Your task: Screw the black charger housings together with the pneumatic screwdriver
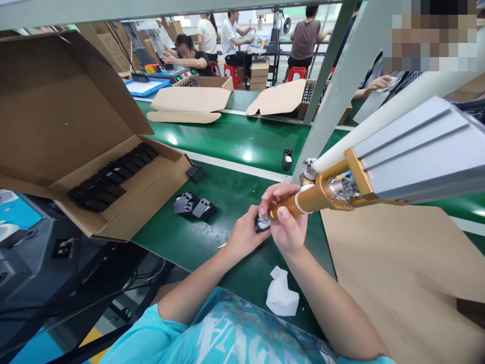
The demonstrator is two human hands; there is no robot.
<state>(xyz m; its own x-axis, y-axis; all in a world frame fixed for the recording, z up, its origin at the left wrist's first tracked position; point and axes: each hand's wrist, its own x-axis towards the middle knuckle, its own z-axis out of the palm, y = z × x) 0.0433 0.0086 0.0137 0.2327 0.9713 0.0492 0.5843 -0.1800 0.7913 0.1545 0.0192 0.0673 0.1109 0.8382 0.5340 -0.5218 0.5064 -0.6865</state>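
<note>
My left hand [245, 233] is closed around a small black part [261, 223] just above the green belt [227, 136]. My right hand [287, 218] grips the gold nozzle [307, 198] of a tool that hangs from a grey bracket [417, 151], its tip touching the black part. A white hose [379, 124] runs up from the tool. Two black parts with grey faces [195, 207] lie on the belt left of my hands.
An open cardboard box [76, 126] at left holds a row of black parts. A crumpled white cloth [281, 296] lies near my right forearm, a cardboard sheet [397, 263] at right. One black part [287, 160] stands beyond a slanted grey post [326, 76]. Other people work at far tables.
</note>
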